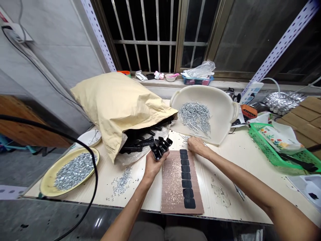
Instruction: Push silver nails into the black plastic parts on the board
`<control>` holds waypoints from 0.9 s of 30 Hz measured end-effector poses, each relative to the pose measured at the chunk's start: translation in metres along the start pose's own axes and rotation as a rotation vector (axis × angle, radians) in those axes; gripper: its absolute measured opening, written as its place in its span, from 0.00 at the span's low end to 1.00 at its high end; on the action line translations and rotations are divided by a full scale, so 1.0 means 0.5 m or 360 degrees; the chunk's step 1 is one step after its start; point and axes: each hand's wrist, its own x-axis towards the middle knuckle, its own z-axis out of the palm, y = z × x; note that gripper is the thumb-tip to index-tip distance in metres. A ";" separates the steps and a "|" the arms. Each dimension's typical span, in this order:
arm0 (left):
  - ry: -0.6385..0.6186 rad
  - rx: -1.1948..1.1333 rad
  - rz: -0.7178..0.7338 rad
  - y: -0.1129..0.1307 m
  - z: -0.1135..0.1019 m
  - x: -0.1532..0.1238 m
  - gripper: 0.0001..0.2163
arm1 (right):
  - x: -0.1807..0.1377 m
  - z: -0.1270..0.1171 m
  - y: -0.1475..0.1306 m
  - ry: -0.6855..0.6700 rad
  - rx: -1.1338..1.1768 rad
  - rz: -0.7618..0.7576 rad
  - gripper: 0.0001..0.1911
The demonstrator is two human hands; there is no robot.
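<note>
My left hand (152,164) is closed around a bunch of black plastic clips (161,147), held just above the table's middle. My right hand (197,145) rests with curled fingers on loose silver screws (185,137) at the front lip of a cream tray (220,103); what the fingers pinch is hidden. A pile of screws (196,117) lies in that tray. Between my hands lies a brown board (173,180) with a row of several black pads (186,177) running down it.
A tan paper sack (117,103) spills black parts (140,140) at the left. A yellow plate of small silver nuts (70,170) sits at the near left, with scattered nuts (122,182) beside it. A green basket (281,147) stands on the right. A black cable (92,167) crosses the left foreground.
</note>
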 end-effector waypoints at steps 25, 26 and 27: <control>0.0086 0.0419 0.0307 0.000 -0.013 -0.009 0.10 | -0.056 -0.223 -0.026 0.0528 0.0748 -0.0995 0.17; 0.0108 0.0395 0.0319 0.000 -0.015 -0.010 0.10 | -0.038 -0.208 -0.008 0.0535 0.0721 -0.0774 0.16; 0.0129 0.0368 0.0335 0.001 -0.017 -0.011 0.10 | -0.020 -0.186 0.007 0.0490 0.0623 -0.0524 0.14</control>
